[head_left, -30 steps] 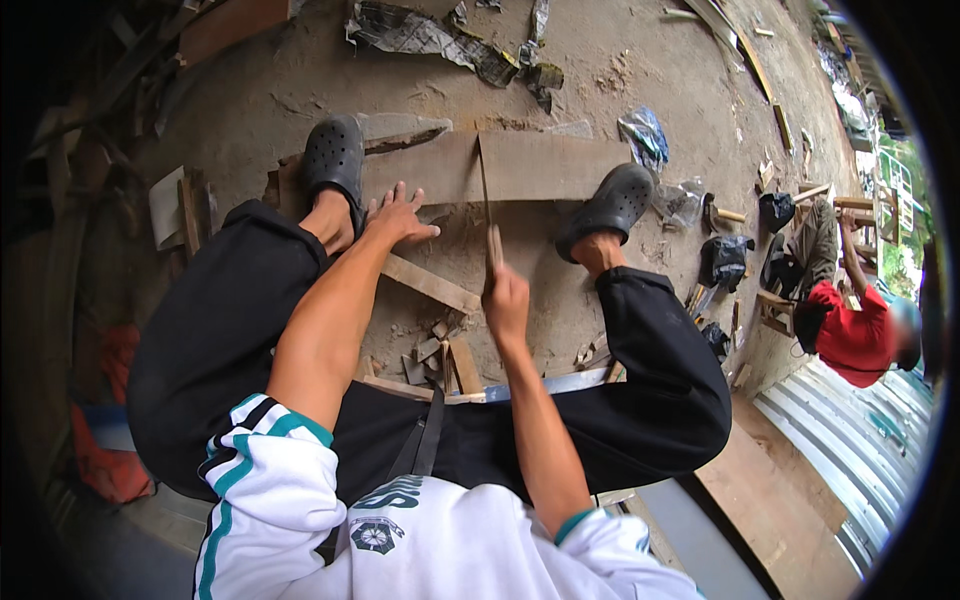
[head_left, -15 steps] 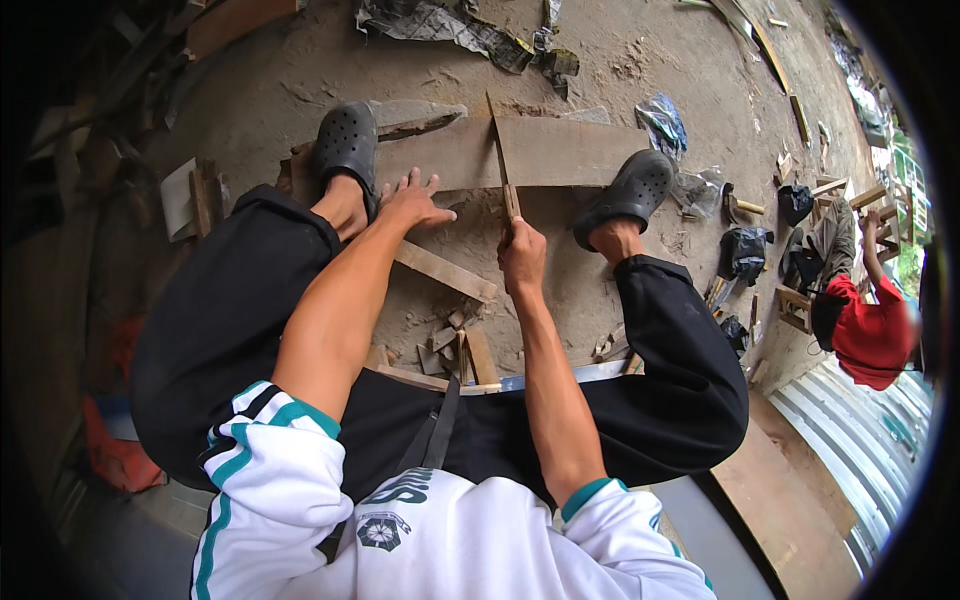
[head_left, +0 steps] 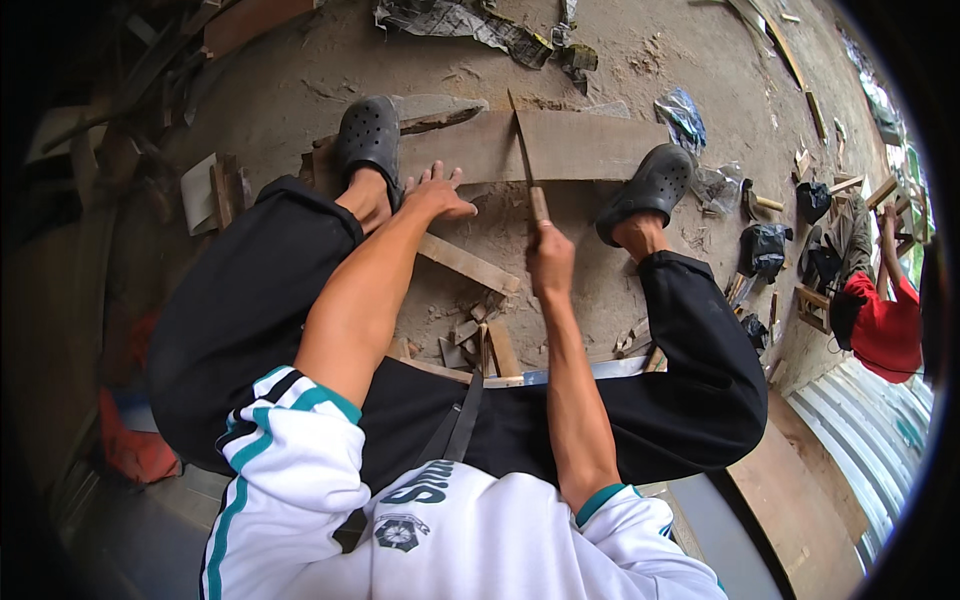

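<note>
A brown wooden board (head_left: 590, 147) lies crosswise in front of me, one foot in a dark clog (head_left: 369, 137) at its left end and the other clog (head_left: 650, 188) at its right. My right hand (head_left: 550, 262) is closed round the wooden handle of a handsaw (head_left: 524, 145). The saw's thin blade crosses the board near its middle, pointing away from me. My left hand (head_left: 437, 193) rests with fingers spread at the board's near edge, beside the left clog, and holds nothing.
Below the board lie a wood strip (head_left: 468, 263) and several offcuts (head_left: 500, 345). A hammer (head_left: 762, 201) and black plastic bags (head_left: 765, 250) are to the right. A person in red (head_left: 882, 325) sits at the far right. Crumpled plastic sheeting (head_left: 470, 28) lies at the far side.
My right hand has drawn the saw back toward me, so more of its blade shows on my side of the board. The left hand keeps its place on the board.
</note>
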The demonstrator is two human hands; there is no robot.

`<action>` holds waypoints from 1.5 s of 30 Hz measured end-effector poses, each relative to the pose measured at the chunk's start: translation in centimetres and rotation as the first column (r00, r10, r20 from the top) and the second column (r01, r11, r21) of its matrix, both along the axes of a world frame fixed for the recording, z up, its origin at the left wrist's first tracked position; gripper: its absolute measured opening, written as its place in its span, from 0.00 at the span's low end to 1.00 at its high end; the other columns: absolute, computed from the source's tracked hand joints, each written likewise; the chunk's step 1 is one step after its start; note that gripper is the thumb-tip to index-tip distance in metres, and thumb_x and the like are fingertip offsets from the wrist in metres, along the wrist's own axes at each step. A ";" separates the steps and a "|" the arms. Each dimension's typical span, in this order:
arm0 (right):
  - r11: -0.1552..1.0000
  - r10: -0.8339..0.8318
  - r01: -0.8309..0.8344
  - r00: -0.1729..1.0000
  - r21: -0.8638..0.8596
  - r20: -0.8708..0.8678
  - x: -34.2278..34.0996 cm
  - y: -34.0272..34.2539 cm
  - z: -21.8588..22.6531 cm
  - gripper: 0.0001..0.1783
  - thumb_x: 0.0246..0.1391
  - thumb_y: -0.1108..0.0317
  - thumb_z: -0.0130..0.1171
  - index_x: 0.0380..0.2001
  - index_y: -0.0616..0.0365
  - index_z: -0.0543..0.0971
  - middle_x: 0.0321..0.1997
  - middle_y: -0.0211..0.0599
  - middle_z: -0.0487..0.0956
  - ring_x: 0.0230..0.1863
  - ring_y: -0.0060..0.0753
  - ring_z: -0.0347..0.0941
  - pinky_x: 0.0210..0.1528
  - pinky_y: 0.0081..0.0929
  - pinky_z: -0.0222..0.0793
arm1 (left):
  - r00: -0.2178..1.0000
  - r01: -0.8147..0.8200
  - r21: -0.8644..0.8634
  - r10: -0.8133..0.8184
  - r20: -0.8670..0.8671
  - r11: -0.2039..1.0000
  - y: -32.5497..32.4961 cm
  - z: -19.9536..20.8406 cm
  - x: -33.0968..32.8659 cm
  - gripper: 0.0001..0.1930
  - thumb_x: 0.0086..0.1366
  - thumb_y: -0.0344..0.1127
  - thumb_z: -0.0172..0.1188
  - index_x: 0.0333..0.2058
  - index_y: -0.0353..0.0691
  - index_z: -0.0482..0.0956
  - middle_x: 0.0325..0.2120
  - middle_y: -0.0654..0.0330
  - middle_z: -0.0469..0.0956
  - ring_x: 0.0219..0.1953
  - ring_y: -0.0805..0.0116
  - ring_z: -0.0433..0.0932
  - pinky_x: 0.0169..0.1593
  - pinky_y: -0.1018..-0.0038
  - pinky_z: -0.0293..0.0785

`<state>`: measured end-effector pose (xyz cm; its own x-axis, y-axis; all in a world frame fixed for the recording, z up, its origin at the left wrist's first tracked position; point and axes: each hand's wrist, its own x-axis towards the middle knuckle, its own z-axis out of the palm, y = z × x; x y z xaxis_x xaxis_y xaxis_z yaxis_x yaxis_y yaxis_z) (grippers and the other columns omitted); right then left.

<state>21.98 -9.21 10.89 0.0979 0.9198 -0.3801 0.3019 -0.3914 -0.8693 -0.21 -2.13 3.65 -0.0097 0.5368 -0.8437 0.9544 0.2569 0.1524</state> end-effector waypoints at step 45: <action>0.993 0.040 -0.040 0.999 -0.110 -0.007 1.2 -7.3 6.0 0.25 0.64 0.58 0.46 0.18 0.65 0.72 0.13 0.42 0.68 0.19 0.32 0.67 0.24 0.35 0.60 | 0.996 -0.068 0.015 0.067 0.054 0.998 -0.4 -0.5 -0.7 0.52 0.56 0.64 0.59 0.73 0.55 0.41 0.73 0.50 0.31 0.74 0.47 0.37 0.72 0.49 0.40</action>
